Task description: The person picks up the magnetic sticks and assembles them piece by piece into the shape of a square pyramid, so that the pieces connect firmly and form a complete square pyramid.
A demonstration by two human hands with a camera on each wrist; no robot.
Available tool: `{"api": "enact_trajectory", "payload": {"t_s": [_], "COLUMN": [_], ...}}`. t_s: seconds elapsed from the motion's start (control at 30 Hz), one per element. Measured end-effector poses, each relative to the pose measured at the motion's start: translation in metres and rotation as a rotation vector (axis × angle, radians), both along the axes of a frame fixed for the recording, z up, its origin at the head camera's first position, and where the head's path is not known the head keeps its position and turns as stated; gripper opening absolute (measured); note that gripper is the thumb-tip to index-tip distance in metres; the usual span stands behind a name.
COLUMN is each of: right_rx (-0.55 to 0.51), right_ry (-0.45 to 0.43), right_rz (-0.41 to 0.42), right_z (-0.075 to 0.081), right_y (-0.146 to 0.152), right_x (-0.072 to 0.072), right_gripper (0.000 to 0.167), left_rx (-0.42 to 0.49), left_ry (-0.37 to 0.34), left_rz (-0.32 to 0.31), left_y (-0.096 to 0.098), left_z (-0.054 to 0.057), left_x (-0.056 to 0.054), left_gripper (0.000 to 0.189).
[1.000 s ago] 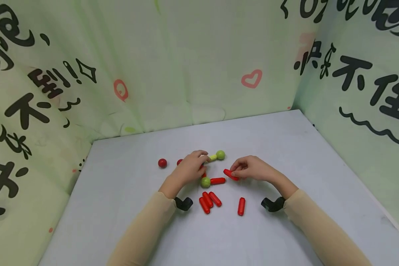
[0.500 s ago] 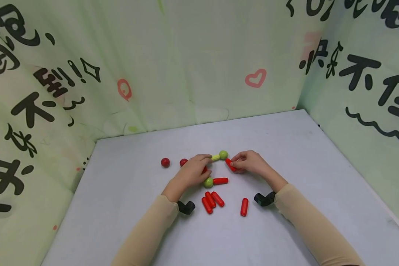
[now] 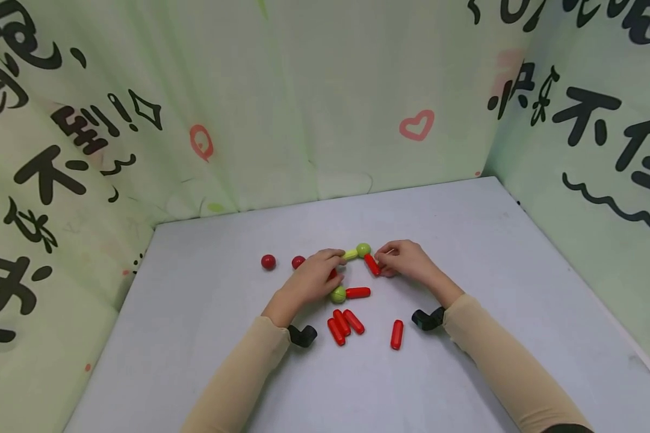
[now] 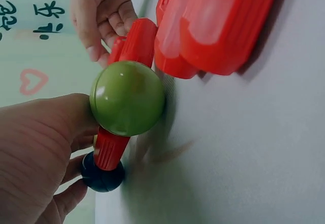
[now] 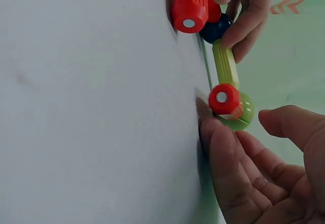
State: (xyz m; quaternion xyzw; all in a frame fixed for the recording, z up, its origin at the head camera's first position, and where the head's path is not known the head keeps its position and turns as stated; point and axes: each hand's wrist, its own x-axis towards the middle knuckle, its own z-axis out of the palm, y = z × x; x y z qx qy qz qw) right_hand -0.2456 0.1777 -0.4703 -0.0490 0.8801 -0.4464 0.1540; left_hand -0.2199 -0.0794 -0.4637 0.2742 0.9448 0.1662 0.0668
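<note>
My left hand (image 3: 314, 276) holds a chain of magnetic sticks and balls, its fingers round a dark blue ball (image 4: 102, 174). A short red stick (image 4: 111, 150) joins that ball to a near green ball (image 3: 338, 294), which carries another red stick (image 3: 359, 292) pointing right. On the far side, a yellow-green stick (image 5: 226, 64) links the blue ball to a far green ball (image 3: 363, 249). From this one a red stick (image 3: 372, 265) points toward me, its silver end facing the right wrist camera. My right hand (image 3: 406, 260) is close beside it, thumb and fingers spread apart.
Several loose red sticks lie on the white table (image 3: 222, 361): a cluster (image 3: 342, 322) in front of the chain and a single stick (image 3: 397, 334) to its right. Two red balls, one outer (image 3: 268, 261) and one inner (image 3: 298, 261), sit left of my left hand. Printed cloth walls (image 3: 303, 120) surround the table.
My right hand has carried a red stick away from me and slightly left to the far green ball, then let go of it. The left hand has stayed on the chain.
</note>
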Motion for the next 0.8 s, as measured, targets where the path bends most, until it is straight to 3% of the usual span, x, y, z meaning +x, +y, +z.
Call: {"api": "enact_trajectory", "payload": {"t_s": [0.17,0.33,0.47,0.57,0.67,0.8], "right_rx": [0.106,0.135,0.141,0.145,0.166,0.223], "right_ry": [0.163,0.262,0.257,0.243,0.237,0.222], "right_rz": [0.019,0.172,0.303,0.358,0.375,0.321], "right_z": [0.009,0.016,0.017,0.017,0.015,0.014], "right_y": [-0.004,-0.013,-0.017,-0.022,-0.027,-0.029], "right_x": [-0.009,-0.020,-0.024,-0.025,-0.027,-0.027], "right_gripper": [0.029,0.028,0.027,0.025,0.026,0.028], "left_rx": [0.043,0.087,0.070,0.035,0.019,0.035], "left_ry": [-0.034,-0.051,-0.105,-0.117,-0.101,-0.090], "left_rz": [0.024,0.061,0.077,0.081,0.105,0.170], "left_y": [-0.006,-0.011,-0.009,-0.005,-0.003,-0.004], "left_z": [0.004,0.016,0.023,0.022,0.019,0.015], "left_x": [0.004,0.017,0.026,0.028,0.029,0.026], "left_gripper": [0.038,0.038,0.040,0.043,0.042,0.039]}}
